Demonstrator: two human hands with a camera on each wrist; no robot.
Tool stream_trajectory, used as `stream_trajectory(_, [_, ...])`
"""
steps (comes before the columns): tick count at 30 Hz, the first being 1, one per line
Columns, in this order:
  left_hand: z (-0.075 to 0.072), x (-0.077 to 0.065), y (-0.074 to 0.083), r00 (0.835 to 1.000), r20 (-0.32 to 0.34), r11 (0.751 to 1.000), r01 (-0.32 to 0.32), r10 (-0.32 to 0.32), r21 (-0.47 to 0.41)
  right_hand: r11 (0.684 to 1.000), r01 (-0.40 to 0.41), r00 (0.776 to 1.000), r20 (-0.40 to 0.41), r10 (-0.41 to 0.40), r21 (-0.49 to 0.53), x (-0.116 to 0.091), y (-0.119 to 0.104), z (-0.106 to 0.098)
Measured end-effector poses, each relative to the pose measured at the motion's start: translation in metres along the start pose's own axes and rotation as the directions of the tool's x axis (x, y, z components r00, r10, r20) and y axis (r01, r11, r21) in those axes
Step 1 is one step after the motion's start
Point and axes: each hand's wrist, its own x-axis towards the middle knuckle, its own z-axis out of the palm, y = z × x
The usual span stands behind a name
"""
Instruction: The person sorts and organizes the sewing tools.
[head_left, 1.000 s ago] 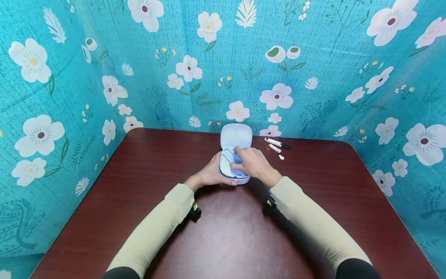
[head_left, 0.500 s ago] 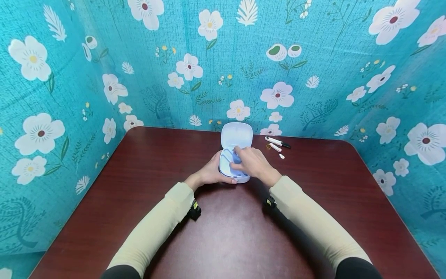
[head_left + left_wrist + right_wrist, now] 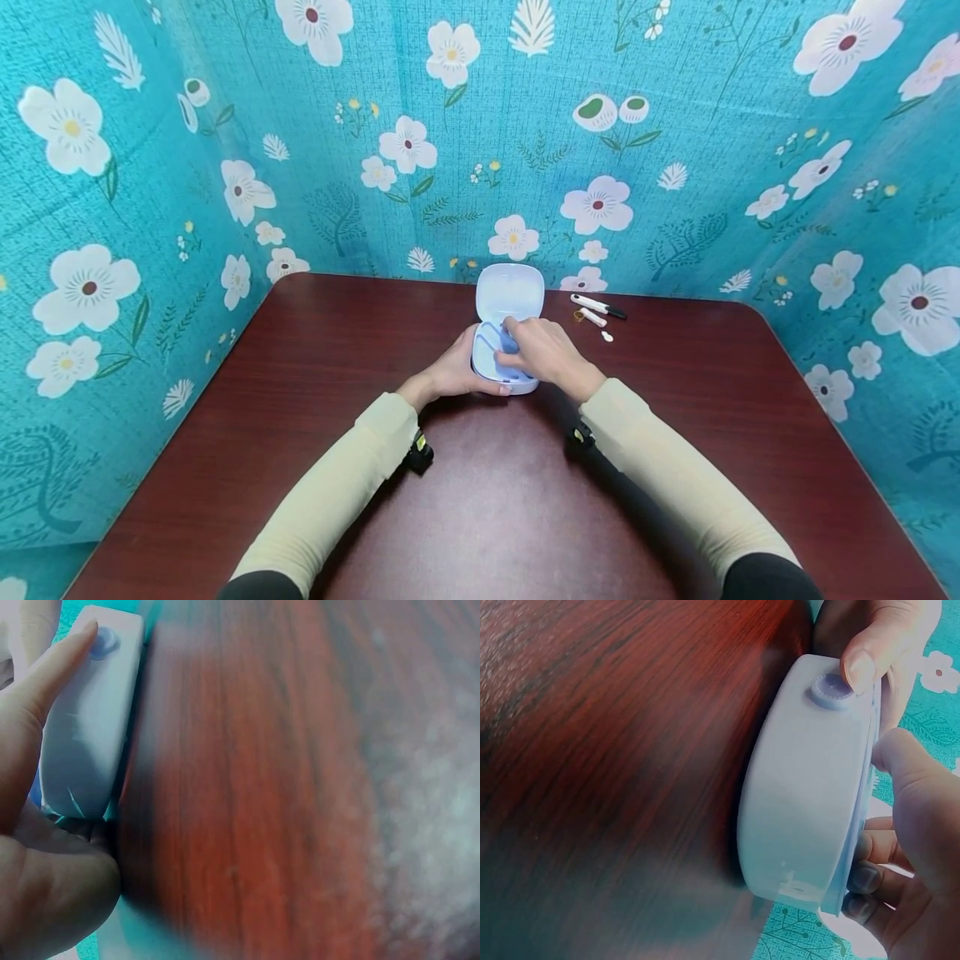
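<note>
A small pale case (image 3: 522, 387) with rounded corners stands at the back middle of the table, its lid (image 3: 510, 287) raised and leaning back. My left hand (image 3: 456, 371) grips the case from the left side. Its thumb lies along the front wall, at the round button (image 3: 832, 691). Inside the case is a light blue inner tray (image 3: 486, 350). My right hand (image 3: 551, 350) reaches over from the right, thumb and fingers curled into the opening, pinching a blue part of the tray. The right hand hides much of the tray's right half.
Right of the case lie a white pen-like tool with a black end (image 3: 597, 307), a short white stick (image 3: 592, 318) with a gold-coloured ring, and a tiny white piece (image 3: 607, 337). Flowered turquoise cloth (image 3: 450, 208) hangs behind the dark red table (image 3: 480, 500).
</note>
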Motion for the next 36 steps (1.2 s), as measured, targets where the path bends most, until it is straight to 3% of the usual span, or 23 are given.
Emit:
stream_trajectory(21, [0.0001,-0.0023,0.0032,1.000,-0.015,0.999,0.013,-0.013,-0.033,1.000,-0.001,0.999,0.053,0.000,0.018,0.0031,-0.0008,-0.0044])
stream_trajectory(36, [0.0016,-0.0001,0.0003,1.000,-0.023,1.000,0.004,-0.005,-0.009,1.000,-0.012,0.997,0.076,0.010,0.021,0.0025,-0.0007,-0.0064])
